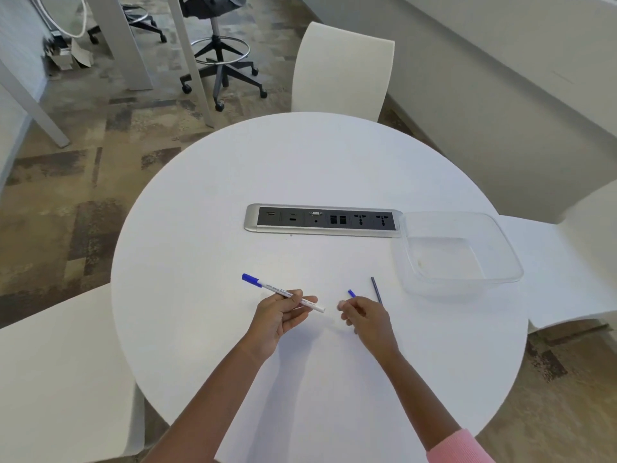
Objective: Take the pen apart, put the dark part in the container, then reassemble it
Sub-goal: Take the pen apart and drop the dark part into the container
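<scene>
Pinching the white pen barrel (287, 294) between thumb and fingers, left hand (278, 317), right hand (365, 317) curled around a small blue pen piece (351, 293), dark refill (376, 289) lying on white round table (207, 228) just beside it, clear plastic container (467, 222) beyond, holding none of the pen parts.

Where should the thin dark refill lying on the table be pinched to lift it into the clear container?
Pinch the dark refill near its far, exposed half, coming down from above with the fingers closing across its width. It lies flat on the table, pointing away from the person, and its near end is hidden behind the right hand. The clear container sits just to its right, so the carry looks short.
</scene>
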The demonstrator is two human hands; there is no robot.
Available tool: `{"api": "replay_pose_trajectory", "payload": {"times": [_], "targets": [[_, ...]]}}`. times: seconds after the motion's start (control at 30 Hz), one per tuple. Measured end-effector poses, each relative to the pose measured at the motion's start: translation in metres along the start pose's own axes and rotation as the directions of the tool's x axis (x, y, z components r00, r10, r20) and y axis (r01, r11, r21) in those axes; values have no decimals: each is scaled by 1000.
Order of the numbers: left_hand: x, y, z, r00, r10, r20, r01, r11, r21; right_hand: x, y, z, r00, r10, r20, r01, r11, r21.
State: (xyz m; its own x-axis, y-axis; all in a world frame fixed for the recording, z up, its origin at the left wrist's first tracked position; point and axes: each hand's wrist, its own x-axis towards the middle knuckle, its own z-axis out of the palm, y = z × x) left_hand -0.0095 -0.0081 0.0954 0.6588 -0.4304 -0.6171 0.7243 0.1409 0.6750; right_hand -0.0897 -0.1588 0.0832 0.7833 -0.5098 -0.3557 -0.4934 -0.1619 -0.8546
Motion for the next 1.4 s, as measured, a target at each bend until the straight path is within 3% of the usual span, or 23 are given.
{"api": "replay_pose_trajectory", "payload": {"times": [0.07,0.13,0.3,0.43,0.53,0.6,0.67,0.77,0.83,1.0,1.23,1.4], "targets": [[3,-2,0,1000,-3,13,1,995,102,-3,-13,2,984,13,175,-10,1000,-17],[5,-2,0,1000,3,26,-8,979,203,-7,-21,4,967,-25,253,51,994,-96],[7,2,4,995,40,87,-75,887,455,-12,-32,11,957,-94,274,156,965,-213],[14,3,6,979,116,169,-195,781,594,-11,-33,20,966,-44,255,114,957,-267],[21,0,1,969,194,154,-248,737,629,-14,-31,24,984,-45,171,79,977,-198],[26,-3,-8,929,349,127,-317,568,759,-14,-29,27,994,-70,83,82,985,-155],[34,-8,-23,860,485,157,-325,283,903,-14,-27,29,996,-89,-7,87,989,-119],[48,-18,-45,853,475,217,-219,-52,974,-14,-23,32,990,-98,-106,90,993,-72],[58,-24,-55,857,461,230,-177,-155,972,-12,-21,34,986,-95,-136,83,992,-90],[62,-32,-61,861,462,214,-113,-236,965,-4,-15,40,978,-134,-157,100,973,-206],[69,-43,-64,804,542,245,-119,-257,959,-7,-22,48,962,-168,-214,144,982,-121],[68,-43,-64,800,552,234,-104,-256,961,-10,-21,49,959,-165,-232,147,985,-93]]}}
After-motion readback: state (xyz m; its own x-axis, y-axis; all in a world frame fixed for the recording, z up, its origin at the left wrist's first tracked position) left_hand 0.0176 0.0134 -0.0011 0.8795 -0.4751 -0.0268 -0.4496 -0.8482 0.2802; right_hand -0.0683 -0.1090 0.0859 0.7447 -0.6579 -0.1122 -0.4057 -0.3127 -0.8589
